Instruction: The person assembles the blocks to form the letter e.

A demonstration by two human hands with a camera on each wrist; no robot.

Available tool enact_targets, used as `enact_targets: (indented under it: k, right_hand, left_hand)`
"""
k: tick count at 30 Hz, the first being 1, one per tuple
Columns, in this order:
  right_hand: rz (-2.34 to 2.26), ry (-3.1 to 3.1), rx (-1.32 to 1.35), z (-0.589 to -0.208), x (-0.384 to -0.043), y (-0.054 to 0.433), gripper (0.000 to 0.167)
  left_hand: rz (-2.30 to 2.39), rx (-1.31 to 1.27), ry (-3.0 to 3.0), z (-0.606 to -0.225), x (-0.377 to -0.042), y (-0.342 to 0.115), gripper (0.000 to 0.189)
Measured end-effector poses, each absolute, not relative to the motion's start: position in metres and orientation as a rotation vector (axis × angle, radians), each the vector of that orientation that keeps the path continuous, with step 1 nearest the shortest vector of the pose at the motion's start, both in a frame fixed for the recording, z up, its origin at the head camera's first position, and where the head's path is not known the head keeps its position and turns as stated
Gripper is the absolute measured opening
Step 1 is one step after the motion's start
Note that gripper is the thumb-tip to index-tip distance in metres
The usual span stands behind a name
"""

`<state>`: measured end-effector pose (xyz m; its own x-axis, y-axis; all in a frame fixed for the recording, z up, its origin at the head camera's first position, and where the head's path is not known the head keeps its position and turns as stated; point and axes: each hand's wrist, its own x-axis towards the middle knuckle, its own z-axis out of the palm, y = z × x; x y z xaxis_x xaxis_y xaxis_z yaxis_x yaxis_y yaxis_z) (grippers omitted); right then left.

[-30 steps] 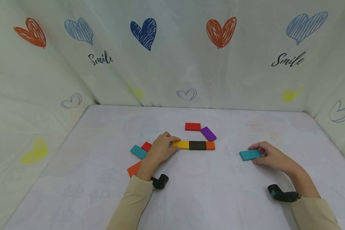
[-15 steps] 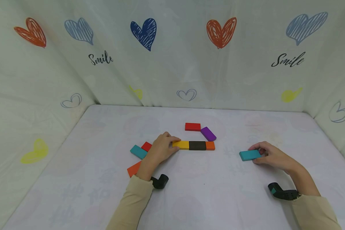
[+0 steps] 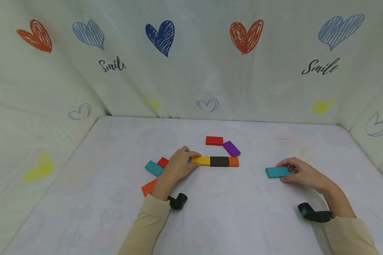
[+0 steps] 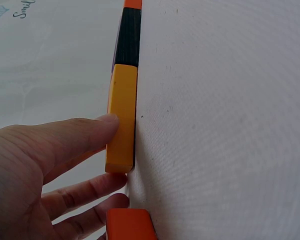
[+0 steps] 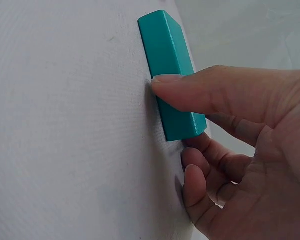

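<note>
The left hand [image 3: 178, 163] pinches the left end of the yellow block [image 3: 202, 161] between thumb and finger. That block lies about midway between the desk's [image 3: 229, 230] left and right edges, end to end with the black block [image 3: 219, 161] and the orange block [image 3: 233, 162]. The right hand [image 3: 298, 173] grips the right end of the teal block [image 3: 276, 172], which is well apart from the row, toward the right edge. Beyond the row, toward the far edge, are the slanted purple block [image 3: 232, 148] and the far red block [image 3: 214, 141].

Against half a second ago, neither hand nor any block has visibly shifted, which suggests a pause in the work.

The left arm [image 3: 164, 184] partly covers the loose orange block [image 3: 149, 187]; the near red block [image 3: 162, 162] and the other teal block [image 3: 154, 168] beside it are also partly hidden. Whether the gripped teal block rests fully flat is hard to tell.
</note>
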<state>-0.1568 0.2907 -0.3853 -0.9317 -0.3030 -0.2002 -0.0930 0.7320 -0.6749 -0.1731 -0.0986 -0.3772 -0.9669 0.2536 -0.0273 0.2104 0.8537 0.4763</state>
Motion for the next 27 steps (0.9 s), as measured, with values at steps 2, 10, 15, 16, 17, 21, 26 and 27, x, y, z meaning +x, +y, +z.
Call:
enact_targets:
  k: [2,10,15,16,17,21,26,27]
  right_hand:
    - [-1.003,2.643,-0.314,-0.385,-0.156,0.291,0.04]
    - [-0.988,2.682,-0.298,-0.379,-0.158,0.286,0.041]
    - [-1.024,2.717,-0.298,-0.372,-0.16,0.277,0.042]
    - [-1.027,2.725,-0.302,-0.37,-0.161,0.274,0.043]
    - [-1.031,2.733,-0.305,-0.369,-0.161,0.272,0.043]
    - [-1.021,2.762,-0.331,-0.362,-0.167,0.261,0.043]
    - [-1.023,2.769,-0.353,-0.356,-0.172,0.248,0.043]
    - [-1.024,2.773,-0.356,-0.356,-0.173,0.245,0.042]
  left_hand:
    - [0.738,0.373,2.937,-0.378,-0.173,-0.098,0.033]
    - [0.743,0.363,2.936,-0.377,-0.173,-0.098,0.033]
    - [0.741,0.358,2.94,-0.377,-0.173,-0.098,0.033]
    - [0.74,0.356,2.939,-0.377,-0.173,-0.098,0.033]
    - [0.74,0.352,2.937,-0.377,-0.173,-0.098,0.033]
    - [0.728,0.35,2.938,-0.378,-0.174,-0.098,0.033]
    - [0.718,0.337,2.934,-0.377,-0.174,-0.098,0.033]
    - [0.714,0.338,2.936,-0.377,-0.174,-0.097,0.033]
